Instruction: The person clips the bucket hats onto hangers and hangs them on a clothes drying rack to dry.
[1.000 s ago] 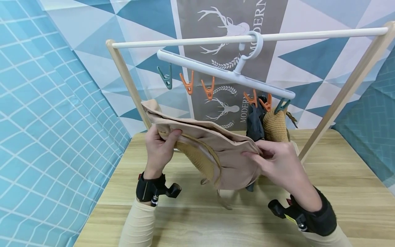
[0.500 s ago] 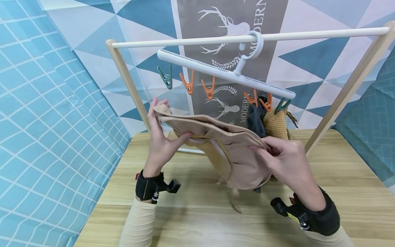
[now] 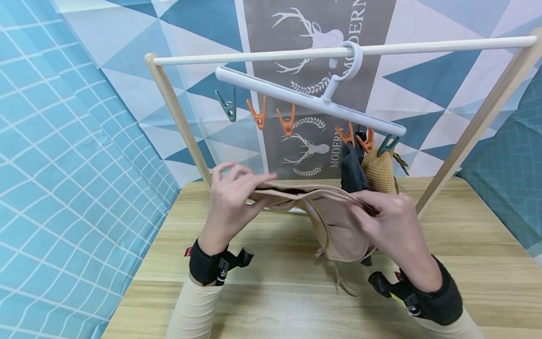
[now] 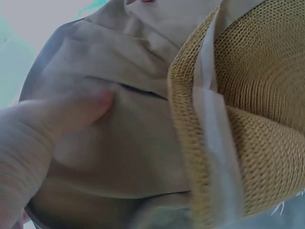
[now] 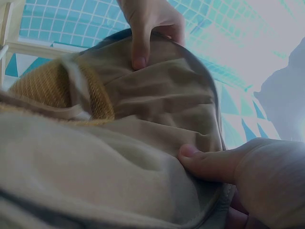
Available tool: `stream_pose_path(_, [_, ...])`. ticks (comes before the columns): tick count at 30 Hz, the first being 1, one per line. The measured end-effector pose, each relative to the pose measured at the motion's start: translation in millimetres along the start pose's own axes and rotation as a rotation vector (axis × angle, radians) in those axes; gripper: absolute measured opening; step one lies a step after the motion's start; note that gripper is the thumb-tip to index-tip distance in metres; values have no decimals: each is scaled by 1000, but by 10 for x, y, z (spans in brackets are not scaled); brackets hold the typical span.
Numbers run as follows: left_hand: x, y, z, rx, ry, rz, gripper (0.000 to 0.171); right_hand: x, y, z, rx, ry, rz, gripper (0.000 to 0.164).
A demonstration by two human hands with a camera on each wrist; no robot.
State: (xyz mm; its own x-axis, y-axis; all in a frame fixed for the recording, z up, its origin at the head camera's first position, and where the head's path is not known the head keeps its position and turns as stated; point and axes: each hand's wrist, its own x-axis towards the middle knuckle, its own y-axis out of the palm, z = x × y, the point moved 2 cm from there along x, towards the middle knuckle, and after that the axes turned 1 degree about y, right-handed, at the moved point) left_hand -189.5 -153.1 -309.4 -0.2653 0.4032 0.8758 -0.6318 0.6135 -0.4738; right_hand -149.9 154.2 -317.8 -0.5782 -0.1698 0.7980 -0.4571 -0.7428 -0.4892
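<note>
Two pinch grips on soft beige-fabric hat (image 3: 345, 238) with tan woven crown (image 4: 269, 67): left hand (image 3: 232, 200), right hand (image 3: 388, 220), both closed across brim (image 5: 157, 93).

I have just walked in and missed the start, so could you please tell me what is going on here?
A person holds a beige, woven-crowned sun hat by its brim, left hand on one side and right hand on the other. Behind it, a dark fabric item and a woven straw piece hang clipped to the right end of the white hanger; three clips at its left hold nothing.
</note>
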Motion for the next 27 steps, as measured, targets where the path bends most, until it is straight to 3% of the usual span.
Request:
stream_pose_path(3, [-1,14,-5,-20,3,18,21,-5,-4,5,3,-10,-3,24])
stream_pose_path(6, [-1,27,13,-49,0,14,6,-4,-4,14,22,-6,-2,24])
stream_pose_path(8, [-8,34,31,-76,-3,-4,2,-1,-2,20,45,1,-3,23])
stream_pose_path(11, [-28,43,68,-127,-23,-49,10,6,1,33,97,1,-5,24])
stream_pose_path(14, [-49,40,121,-201,-95,-112,13,22,-8,40,179,14,7,36])
stream_pose_path(17, [-69,19,185,-268,-210,-197,7,36,-26,38,244,46,41,59])
stream_pose_path(21, [-90,-36,253,-333,-360,-315,14,40,-35,32,260,94,106,84])
stream_pose_path(27, [-77,-100,288,-349,-484,-455,16,50,-8,30,307,166,120,99])
